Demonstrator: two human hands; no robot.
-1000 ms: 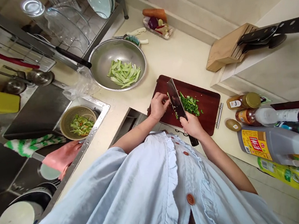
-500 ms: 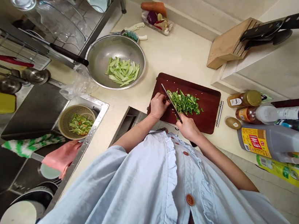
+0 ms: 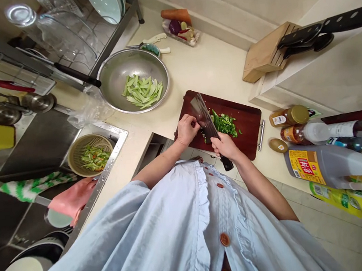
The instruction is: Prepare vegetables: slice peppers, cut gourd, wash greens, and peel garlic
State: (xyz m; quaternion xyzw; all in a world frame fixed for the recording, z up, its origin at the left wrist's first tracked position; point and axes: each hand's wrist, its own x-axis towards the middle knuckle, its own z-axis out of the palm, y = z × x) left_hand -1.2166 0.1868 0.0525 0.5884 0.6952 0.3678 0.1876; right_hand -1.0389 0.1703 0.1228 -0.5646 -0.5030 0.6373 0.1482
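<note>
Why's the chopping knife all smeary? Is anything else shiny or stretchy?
In the head view, the chopping knife has a streaky blade, probably motion blur; in that same view, light glints off the sink rim, and the big jug near the right edge looks stretched, likely by a wide lens.

- The surface (image 3: 205,68) is being viewed from the person's head, forward and steeply down.
- The garment (image 3: 167,235) is being shown nearest.
- Left hand (image 3: 187,129) and right hand (image 3: 225,146) are being framed near centre.
</note>
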